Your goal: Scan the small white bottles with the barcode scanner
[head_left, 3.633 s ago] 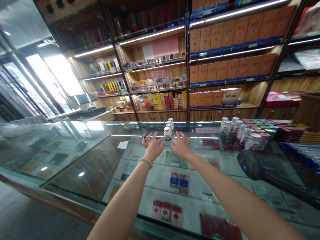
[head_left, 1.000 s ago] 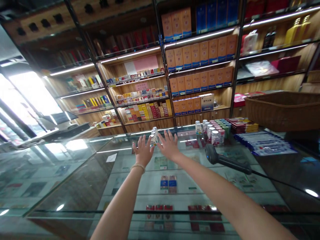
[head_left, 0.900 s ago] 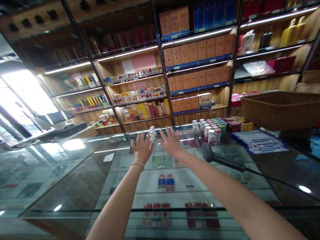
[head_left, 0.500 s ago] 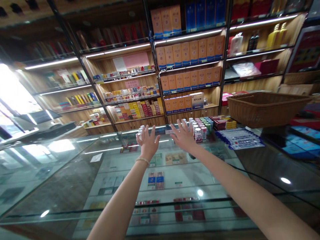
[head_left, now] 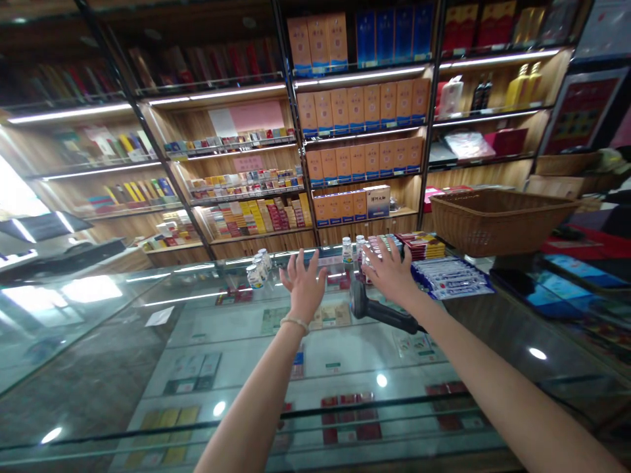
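Both arms reach out over a glass display counter (head_left: 221, 332). My left hand (head_left: 304, 286) has its fingers spread and holds nothing; a bracelet circles that wrist. To its left stand several small white bottles (head_left: 258, 268). Fingers apart and holding nothing, my right hand (head_left: 392, 270) is in front of rows of small containers, partly covering them. Two white-capped bottles (head_left: 346, 250) show just left of its fingertips. Below it, a black handheld barcode scanner (head_left: 382, 314) lies on the glass, its handle end partly behind my right forearm.
Right of my right hand lie blue-and-white packets (head_left: 452, 277), with stacked red and yellow boxes (head_left: 421, 244) behind. A wicker basket (head_left: 497, 223) stands farther right. Shelves of orange boxes (head_left: 362, 164) and cigarette packs (head_left: 261, 220) line the back wall.
The view has shifted right. Both hands have moved right relative to the counter, uncovering the bottles on the left and the barcode scanner. Fingers stay spread.
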The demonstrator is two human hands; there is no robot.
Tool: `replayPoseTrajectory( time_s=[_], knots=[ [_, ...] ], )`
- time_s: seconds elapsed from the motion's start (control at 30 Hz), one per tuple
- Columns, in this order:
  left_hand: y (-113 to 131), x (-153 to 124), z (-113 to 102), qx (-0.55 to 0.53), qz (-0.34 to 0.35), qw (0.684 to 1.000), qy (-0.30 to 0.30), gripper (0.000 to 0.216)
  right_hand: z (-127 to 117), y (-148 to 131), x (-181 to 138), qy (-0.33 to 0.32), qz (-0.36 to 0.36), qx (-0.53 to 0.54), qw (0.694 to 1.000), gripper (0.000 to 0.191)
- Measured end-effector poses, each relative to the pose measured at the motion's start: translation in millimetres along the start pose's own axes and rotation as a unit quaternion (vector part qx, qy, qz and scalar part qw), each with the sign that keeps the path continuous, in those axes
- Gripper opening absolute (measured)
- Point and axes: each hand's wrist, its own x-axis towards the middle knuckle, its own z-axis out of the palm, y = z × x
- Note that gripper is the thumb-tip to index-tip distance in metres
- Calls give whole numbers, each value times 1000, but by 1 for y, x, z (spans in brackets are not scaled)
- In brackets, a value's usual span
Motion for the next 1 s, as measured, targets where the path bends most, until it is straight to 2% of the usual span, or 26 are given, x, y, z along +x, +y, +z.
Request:
replayPoseTrajectory(
  time_s=[0.27,0.73,0.87,1.0],
  knots=[
    [-3,-13,12,12,22,999,-21,51,16,13,-14,-20,30,-5,999,54],
    [-13,-22,12,-3,36,998,-48,50,25,18,-24,-47,52,-3,998,55],
    [-17,-21,14,-7,33,999,-40,50,23,19,-18,-52,47,-9,997,56],
    [-19,-21,17,-13,18,998,-57,50,19,18,4,-53,38,-20,998,54]
  ],
)
